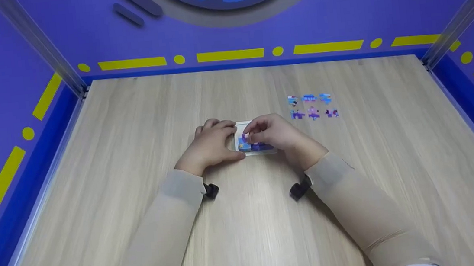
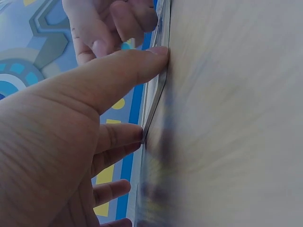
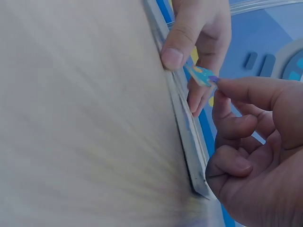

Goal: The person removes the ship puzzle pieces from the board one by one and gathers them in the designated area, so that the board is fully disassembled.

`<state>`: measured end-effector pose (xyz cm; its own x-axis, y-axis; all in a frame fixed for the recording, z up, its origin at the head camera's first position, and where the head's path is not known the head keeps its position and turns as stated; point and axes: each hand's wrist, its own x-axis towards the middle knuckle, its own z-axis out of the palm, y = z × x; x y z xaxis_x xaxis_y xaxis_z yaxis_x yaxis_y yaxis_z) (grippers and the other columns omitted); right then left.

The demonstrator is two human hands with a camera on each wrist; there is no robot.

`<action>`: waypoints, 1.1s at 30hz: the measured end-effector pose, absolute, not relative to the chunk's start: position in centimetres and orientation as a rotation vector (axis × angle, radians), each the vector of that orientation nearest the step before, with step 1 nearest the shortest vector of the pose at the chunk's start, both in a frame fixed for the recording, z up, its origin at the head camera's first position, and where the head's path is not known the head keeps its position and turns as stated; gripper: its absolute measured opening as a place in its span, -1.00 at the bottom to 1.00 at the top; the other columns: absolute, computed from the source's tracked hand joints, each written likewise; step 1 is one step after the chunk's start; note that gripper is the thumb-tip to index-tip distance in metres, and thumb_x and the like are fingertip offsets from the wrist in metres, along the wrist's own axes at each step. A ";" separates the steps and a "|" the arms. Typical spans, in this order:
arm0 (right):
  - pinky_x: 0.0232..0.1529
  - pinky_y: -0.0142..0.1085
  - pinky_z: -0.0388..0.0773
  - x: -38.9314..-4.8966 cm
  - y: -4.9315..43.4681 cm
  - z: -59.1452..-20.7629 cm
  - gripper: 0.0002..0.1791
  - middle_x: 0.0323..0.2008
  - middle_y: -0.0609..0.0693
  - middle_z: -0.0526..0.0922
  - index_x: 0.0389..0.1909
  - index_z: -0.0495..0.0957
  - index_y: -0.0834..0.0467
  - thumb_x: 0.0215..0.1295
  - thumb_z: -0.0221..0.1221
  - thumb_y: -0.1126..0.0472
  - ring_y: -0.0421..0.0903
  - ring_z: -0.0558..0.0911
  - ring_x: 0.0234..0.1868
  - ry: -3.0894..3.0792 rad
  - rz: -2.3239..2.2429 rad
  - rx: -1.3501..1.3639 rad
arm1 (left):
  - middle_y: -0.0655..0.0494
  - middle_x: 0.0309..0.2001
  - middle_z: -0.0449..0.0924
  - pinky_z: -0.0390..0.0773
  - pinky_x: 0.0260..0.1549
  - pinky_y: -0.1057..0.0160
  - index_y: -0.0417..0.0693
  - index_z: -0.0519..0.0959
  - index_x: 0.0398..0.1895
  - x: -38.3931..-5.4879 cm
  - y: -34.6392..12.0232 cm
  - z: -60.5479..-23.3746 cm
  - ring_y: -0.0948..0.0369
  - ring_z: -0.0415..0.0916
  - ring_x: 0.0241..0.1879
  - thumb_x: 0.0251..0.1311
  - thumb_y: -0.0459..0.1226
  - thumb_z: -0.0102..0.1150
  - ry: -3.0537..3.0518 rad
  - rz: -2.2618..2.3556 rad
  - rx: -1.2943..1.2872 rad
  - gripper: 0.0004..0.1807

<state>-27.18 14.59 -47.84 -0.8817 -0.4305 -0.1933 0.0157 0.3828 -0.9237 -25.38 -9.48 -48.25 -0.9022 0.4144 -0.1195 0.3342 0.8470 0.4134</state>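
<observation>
On a table of light wood-grain (image 1: pixel 242 236), a small flat puzzle board with a white border (image 1: pixel 260 153) lies close to the middle of the frame. The right hand (image 1: pixel 278 133) is above it and grasps one small puzzle piece, turquoise with orange and purple parts (image 3: pixel 201 76), between the thumb and the index finger; the other fingers are curled beside. Whether this piece touches the board, I cannot tell. The left hand (image 1: pixel 211 145) is not clenched: its fingers and thumb are spread apart and rest at the left side of the board, the thumb on the lower left corner.

In the lower part of the board, blue and purple picture surface is visible, but the right hand covers much of the upper right part. In the right wrist view, the left thumb and fingers are just behind the held piece.

Six loose cardboard-like puzzle pieces in blue, pink and purple (image 1: pixel 313 113) lie to the upper right of the board, in two rows of three. They are apart from the board, and nothing lies over them.

Both forearms, in beige sleeves (image 1: pixel 370 211), come from the bottom of the frame. At each wrist a small black device (image 1: pixel 212 191) is attached. Across the top stands a violet-blue wall (image 1: pixel 314 30) with yellow bars and dots (image 1: pixel 230 55), and metal posts (image 1: pixel 39 41) are at the upper left and upper right.
</observation>
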 end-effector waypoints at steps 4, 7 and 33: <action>-0.04 -0.37 0.61 -27.2 15.3 -47.3 -0.88 -0.21 -0.18 0.80 -0.07 0.82 0.14 0.45 0.43 0.34 -0.16 0.66 -0.10 2.100 -1.635 -0.260 | 0.14 0.69 0.44 0.16 0.69 -0.26 0.00 0.58 0.61 -25.4 -9.4 -48.4 -0.08 0.18 0.73 0.22 0.25 0.56 2.825 0.594 0.575 -0.04; 0.05 -0.36 0.64 -26.9 16.1 -47.0 -0.92 -0.18 -0.16 0.83 -0.13 0.83 0.15 0.42 0.46 0.34 -0.15 0.67 -0.04 2.023 -1.695 -0.221 | 0.14 0.69 0.44 0.17 0.68 -0.24 0.00 0.58 0.61 -25.4 -9.3 -48.6 -0.07 0.20 0.72 0.21 0.26 0.57 2.826 0.602 0.580 -0.03; -0.34 -0.37 0.56 -27.2 23.7 -47.0 -0.69 -0.19 -0.11 0.77 0.14 0.72 0.36 0.42 0.26 0.43 -0.20 0.58 -0.37 2.181 -1.752 -0.116 | 0.13 0.72 0.41 0.17 0.67 -0.28 -0.02 0.56 0.63 -25.4 -9.5 -48.3 -0.11 0.16 0.75 0.24 0.23 0.59 2.823 0.587 0.582 -0.03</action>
